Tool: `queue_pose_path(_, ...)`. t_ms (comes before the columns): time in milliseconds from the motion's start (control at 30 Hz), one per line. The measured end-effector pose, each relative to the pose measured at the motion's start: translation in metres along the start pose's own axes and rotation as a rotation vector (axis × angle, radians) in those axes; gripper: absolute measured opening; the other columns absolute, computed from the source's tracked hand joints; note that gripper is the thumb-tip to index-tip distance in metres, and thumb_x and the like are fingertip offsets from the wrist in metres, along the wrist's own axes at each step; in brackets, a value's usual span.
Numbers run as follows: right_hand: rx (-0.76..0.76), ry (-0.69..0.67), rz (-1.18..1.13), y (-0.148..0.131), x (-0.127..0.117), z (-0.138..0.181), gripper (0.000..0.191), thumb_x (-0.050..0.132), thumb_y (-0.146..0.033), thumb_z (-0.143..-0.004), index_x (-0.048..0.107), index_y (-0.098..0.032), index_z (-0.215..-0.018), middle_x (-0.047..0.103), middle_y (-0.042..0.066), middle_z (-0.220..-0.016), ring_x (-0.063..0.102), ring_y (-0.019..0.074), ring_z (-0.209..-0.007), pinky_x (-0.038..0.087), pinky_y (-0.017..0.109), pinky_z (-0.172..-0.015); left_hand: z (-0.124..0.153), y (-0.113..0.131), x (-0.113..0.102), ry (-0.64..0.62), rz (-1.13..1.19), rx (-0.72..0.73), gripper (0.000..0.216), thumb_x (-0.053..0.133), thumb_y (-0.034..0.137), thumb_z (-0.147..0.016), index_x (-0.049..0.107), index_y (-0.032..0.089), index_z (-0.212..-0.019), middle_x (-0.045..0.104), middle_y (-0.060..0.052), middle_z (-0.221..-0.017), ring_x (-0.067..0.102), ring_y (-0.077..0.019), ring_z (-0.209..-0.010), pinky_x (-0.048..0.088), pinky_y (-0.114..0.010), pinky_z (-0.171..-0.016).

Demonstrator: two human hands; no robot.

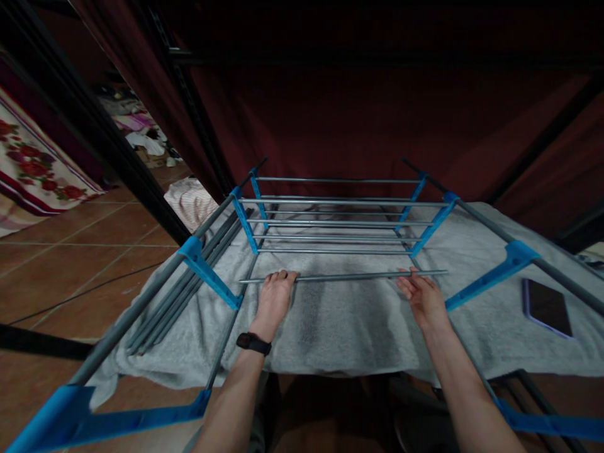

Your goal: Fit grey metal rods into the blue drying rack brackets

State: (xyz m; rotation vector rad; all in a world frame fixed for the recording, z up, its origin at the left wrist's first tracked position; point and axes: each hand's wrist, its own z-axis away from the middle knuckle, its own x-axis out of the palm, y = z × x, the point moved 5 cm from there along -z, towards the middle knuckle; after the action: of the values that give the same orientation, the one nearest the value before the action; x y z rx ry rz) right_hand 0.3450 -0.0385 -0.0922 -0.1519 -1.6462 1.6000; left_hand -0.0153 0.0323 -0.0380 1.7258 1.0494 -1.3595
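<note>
A thin grey metal rod (344, 275) lies crosswise above a grey towel (340, 321). My left hand (274, 296), with a black band on its wrist, curls its fingers over the rod near its left end. My right hand (422, 294) grips the rod near its right end. The rod sits just in front of a frame of grey rods and blue plastic connectors (330, 220), where several parallel rods are fitted between blue side bars (243, 220).
Loose grey rods (189, 283) lie bundled on the towel's left. A dark phone (546, 307) rests on the towel at right. Long frame rails with blue joints (516, 257) run along both sides. Dark red curtain behind; tiled floor and clothes at left.
</note>
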Motion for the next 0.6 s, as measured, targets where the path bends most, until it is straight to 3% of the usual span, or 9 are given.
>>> queue_pose_path(200,-0.024,0.118,-0.09,-0.001,-0.018,-0.006,0.023,0.07,-0.012,-0.065,0.053,-0.021,-0.077,0.069,0.0,-0.081,0.066,0.0116,-0.07,0.06,0.027,-0.066,0.0,-0.005,-0.001,0.013,-0.016,-0.025,0.041,0.033,0.001,-0.084,0.06,0.02,-0.108,0.063,-0.009,-0.095,0.058,-0.0226,-0.097,0.038,-0.037,-0.09)
queue_pose_path(433,-0.062,0.198,-0.132,-0.002,-0.021,-0.003,0.058,0.068,-0.003,-0.062,0.041,-0.03,-0.106,0.067,-0.007,-0.079,0.067,0.0102,-0.069,0.058,0.022,-0.06,0.002,-0.008,-0.001,0.027,-0.034,-0.043,0.042,0.032,-0.001,-0.083,0.06,0.019,-0.106,0.064,-0.009,-0.099,0.058,-0.0233,-0.1,0.035,-0.038,-0.095)
queue_pose_path(600,-0.059,0.257,-0.132,0.0,-0.03,-0.006,0.071,0.065,-0.002,-0.064,0.036,-0.035,-0.12,0.065,-0.009,-0.079,0.066,0.0091,-0.068,0.058,0.023,-0.062,0.003,-0.019,0.001,0.034,-0.088,-0.12,0.04,0.034,0.0,-0.08,0.062,0.019,-0.102,0.065,-0.009,-0.099,0.058,-0.0254,-0.098,0.033,-0.043,-0.098)
